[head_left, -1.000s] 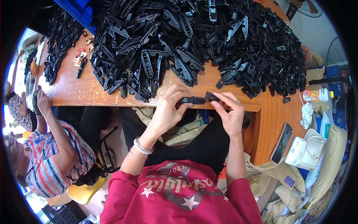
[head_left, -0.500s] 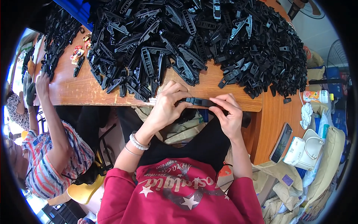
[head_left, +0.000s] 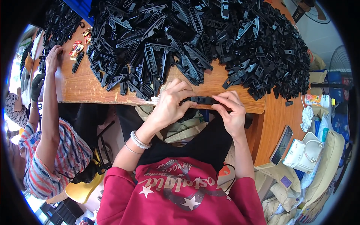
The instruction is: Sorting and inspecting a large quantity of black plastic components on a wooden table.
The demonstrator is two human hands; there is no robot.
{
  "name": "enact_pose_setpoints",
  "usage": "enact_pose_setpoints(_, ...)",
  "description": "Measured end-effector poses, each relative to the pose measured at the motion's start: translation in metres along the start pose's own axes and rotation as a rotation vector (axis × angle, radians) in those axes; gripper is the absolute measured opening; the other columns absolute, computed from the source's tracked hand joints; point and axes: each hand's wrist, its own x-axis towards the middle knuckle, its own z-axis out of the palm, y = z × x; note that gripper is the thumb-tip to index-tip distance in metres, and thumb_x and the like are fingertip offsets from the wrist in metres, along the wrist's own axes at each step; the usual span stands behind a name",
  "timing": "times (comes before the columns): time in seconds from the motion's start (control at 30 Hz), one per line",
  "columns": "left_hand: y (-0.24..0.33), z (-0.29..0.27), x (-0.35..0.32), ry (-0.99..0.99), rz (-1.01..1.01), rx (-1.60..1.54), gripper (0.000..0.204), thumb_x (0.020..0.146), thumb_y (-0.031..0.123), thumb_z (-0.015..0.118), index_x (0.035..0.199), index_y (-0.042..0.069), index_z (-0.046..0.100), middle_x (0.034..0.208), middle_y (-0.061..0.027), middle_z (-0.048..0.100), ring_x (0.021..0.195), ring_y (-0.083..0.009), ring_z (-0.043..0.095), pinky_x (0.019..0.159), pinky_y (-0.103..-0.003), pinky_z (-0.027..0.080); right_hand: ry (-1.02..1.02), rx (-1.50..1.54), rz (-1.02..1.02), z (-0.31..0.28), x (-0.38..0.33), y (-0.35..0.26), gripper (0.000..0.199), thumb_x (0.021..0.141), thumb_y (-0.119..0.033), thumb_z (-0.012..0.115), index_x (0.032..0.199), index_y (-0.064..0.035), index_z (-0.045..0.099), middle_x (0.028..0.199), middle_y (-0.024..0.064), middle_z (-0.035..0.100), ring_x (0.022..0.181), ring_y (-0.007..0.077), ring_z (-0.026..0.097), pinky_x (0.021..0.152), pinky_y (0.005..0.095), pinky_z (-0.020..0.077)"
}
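A slim black plastic part (head_left: 204, 100) spans the gap between my two hands at the table's front edge. My left hand (head_left: 173, 100) is closed on its left end, the fingers curled over it. Thumb and fingertips of my right hand (head_left: 229, 110) pinch the right end. Just beyond lies a heap of long black plastic pieces (head_left: 152, 62), some with ladder-like slots. To its right is a heap of smaller black plastic pieces (head_left: 270, 63).
On the left, a co-worker's bare hand (head_left: 53, 58) reaches onto the table beside candy wrappers (head_left: 77, 50). At right lie a phone (head_left: 282, 144), a white box-like case (head_left: 304, 153), a bottle (head_left: 318, 100) and brown bags (head_left: 326, 165). A blue bin (head_left: 80, 9) stands at the back left.
Both my hands stay almost in place, while the black part between them looks slightly turned. The co-worker's bare hand has moved farther up and right over the table.
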Motion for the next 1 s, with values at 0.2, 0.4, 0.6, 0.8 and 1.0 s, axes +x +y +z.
enact_pose_setpoints(0.2, 0.004, 0.003, 0.003, -0.008, 0.101, -0.048, 0.020, 0.067, 0.002, 0.075, 0.086, -0.004, 0.069, 0.089, -0.0099, 0.062, 0.088, -0.0293, 0.057, 0.079, -0.038, 0.046, -0.032, -0.122, -0.156, 0.015, 0.004, -0.005, 0.029, 0.069, 0.001, 0.078, 0.098, -0.0007, 0.074, 0.088, 0.0052, 0.060, 0.084, 0.0226, 0.055, 0.076, 0.0331, 0.0449)
enact_pose_setpoints(0.4, 0.004, -0.005, 0.005, -0.051, 0.089, -0.140, 0.045, 0.063, 0.013, 0.088, 0.101, -0.001, 0.068, 0.096, -0.0084, 0.062, 0.085, -0.0228, 0.059, 0.076, -0.034, 0.050, -0.060, 0.020, -0.083, 0.014, -0.005, -0.005, 0.029, 0.075, 0.017, 0.065, 0.099, 0.0032, 0.072, 0.088, 0.0089, 0.061, 0.077, 0.0176, 0.064, 0.067, 0.0279, 0.0518)
enact_pose_setpoints(0.6, 0.005, -0.022, 0.033, 0.078, 0.266, 0.379, 0.044, 0.074, 0.000, 0.071, 0.116, 0.001, 0.060, 0.111, -0.0138, 0.054, 0.088, -0.0275, 0.059, 0.073, -0.036, 0.051, 0.299, -0.277, -0.170, 0.001, 0.004, 0.006, 0.031, 0.078, 0.020, 0.058, 0.103, 0.0040, 0.068, 0.094, 0.0111, 0.061, 0.083, 0.0231, 0.065, 0.066, 0.0321, 0.0523)
enact_pose_setpoints(0.8, -0.001, -0.025, 0.041, -0.085, 0.534, 0.687, 0.043, 0.075, 0.008, 0.059, 0.115, -0.009, 0.058, 0.112, -0.0141, 0.055, 0.090, -0.0240, 0.056, 0.079, -0.034, 0.048, 0.317, -0.742, -0.349, -0.012, 0.027, 0.023, 0.020, 0.074, 0.008, 0.070, 0.092, 0.0003, 0.069, 0.095, 0.0076, 0.056, 0.082, 0.0249, 0.055, 0.072, 0.0359, 0.0431)
enact_pose_setpoints(1.0, 0.002, -0.013, 0.016, -0.050, 0.716, 0.802, 0.048, 0.070, 0.013, 0.061, 0.114, -0.008, 0.061, 0.111, -0.0144, 0.056, 0.086, -0.0217, 0.057, 0.073, -0.032, 0.047, 0.233, -0.504, -0.429, -0.001, 0.021, 0.024, 0.014, 0.078, 0.004, 0.072, 0.090, 0.0025, 0.066, 0.104, 0.0108, 0.061, 0.078, 0.0274, 0.058, 0.068, 0.0390, 0.0489)
